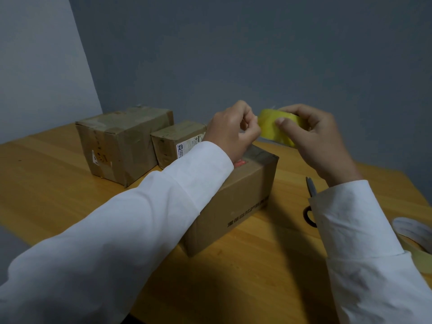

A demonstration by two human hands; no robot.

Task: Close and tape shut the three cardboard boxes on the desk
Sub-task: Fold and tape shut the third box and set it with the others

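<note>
The right hand (313,134) grips the yellow tape roll (274,127) above the near box (236,197) on the desk (268,253); the left hand (231,129) fingers pinch its edge at 9 o'clock; two boxes sit at 10 o'clock

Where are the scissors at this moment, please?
In the head view, the scissors lie on the desk right of the nearest cardboard box, partly hidden under the right sleeve.

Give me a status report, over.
Right hand grips tape roll; left hand picks at its end. Near box closed. Scissors by right sleeve.
</note>
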